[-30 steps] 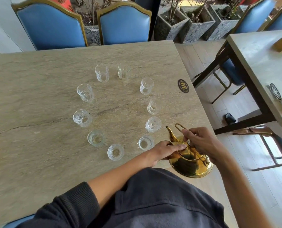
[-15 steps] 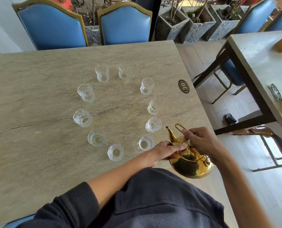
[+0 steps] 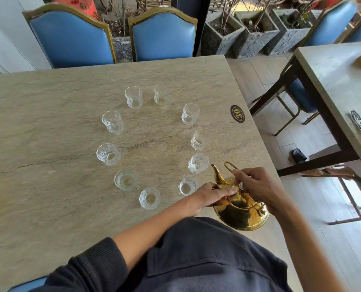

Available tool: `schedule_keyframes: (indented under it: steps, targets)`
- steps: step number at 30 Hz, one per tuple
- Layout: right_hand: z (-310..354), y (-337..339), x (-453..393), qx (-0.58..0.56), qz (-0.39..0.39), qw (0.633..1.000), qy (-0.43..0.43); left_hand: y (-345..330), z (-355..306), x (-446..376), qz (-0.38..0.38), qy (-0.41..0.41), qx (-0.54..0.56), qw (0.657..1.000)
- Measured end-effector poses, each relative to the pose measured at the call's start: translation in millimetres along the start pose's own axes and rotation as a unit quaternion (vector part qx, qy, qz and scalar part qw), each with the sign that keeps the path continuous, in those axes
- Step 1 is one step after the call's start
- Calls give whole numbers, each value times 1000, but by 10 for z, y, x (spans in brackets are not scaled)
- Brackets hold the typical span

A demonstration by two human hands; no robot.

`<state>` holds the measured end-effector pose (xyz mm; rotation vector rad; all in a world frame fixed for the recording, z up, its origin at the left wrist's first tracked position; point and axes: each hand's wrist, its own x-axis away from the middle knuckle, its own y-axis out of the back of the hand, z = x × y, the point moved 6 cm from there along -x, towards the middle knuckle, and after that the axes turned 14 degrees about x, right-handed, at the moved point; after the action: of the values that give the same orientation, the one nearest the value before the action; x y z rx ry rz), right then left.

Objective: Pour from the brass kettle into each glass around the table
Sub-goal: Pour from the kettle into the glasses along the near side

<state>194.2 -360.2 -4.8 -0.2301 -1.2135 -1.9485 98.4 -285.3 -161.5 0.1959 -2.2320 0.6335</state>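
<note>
Brass kettle (image 3: 241, 211) at the near right corner of the stone table (image 3: 48, 114), spout aimed at the ring of glasses, whether resting on the edge or held just above it not clear; right hand (image 3: 257, 186) curled around the upper part by the wire handle, fingers closed on it; left hand (image 3: 212, 196) laid along the kettle's shoulder just behind the spout, fingers fairly straight, pressing or steadying rather than wrapping; ten small cut glasses in a rough circle, the nearest glass (image 3: 188, 186) just beside the left hand, another glass (image 3: 198, 163) close ahead of the spout tip; most look empty, though clear glass seen from above hides a shallow fill, so contents hard to call; no stream visible from the spout, kettle barely tipped; judged as the very start of pouring, or a pause between glasses, with apparently the whole ring left to fill; farthest glass (image 3: 161, 95) well apart from the kettle, likely needing a long reach; oval number plaque (image 3: 238, 114) near the right edge; two blue chairs (image 3: 162, 34) beyond the far side.
</note>
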Motion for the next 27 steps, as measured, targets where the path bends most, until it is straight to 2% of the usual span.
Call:
schedule_keyframes:
  steps: [6,11,17,27]
  targets:
    - [-50,8,-59,-41,3,999,-19,94,-102,-25,-22,0,-35,999]
    - [67,151,-174,-59,15,998,3,92,-340,-20,-22,5,-62,998]
    - [191,358,-407,-60,19,998,24,136,-631,-207,-29,9,-58,998]
    - [255,576,-846,-24,33,999,8,115,-932,-369,-43,-13,1,999]
